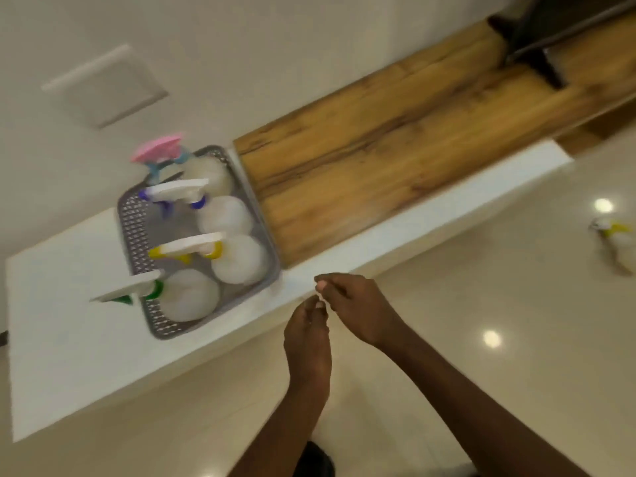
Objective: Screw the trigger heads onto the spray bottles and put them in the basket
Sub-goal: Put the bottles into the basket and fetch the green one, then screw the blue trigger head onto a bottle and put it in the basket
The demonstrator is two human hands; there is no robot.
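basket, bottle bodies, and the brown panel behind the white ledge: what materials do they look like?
Basket: grey moulded plastic by the look, matte, with a perforated lattice wall.
Bottle bodies: probably translucent white plastic, milky and soft-edged; blur hides detail.
Brown panel: wood or wood-look laminate, with visible grain streaks and plank seams, low sheen. Cannot tell which.

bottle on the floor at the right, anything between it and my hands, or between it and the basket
Nothing visible blocks either hand from the floor bottle; only bare floor lies between. The basket already holds four bottles, with open mesh only along its left side.
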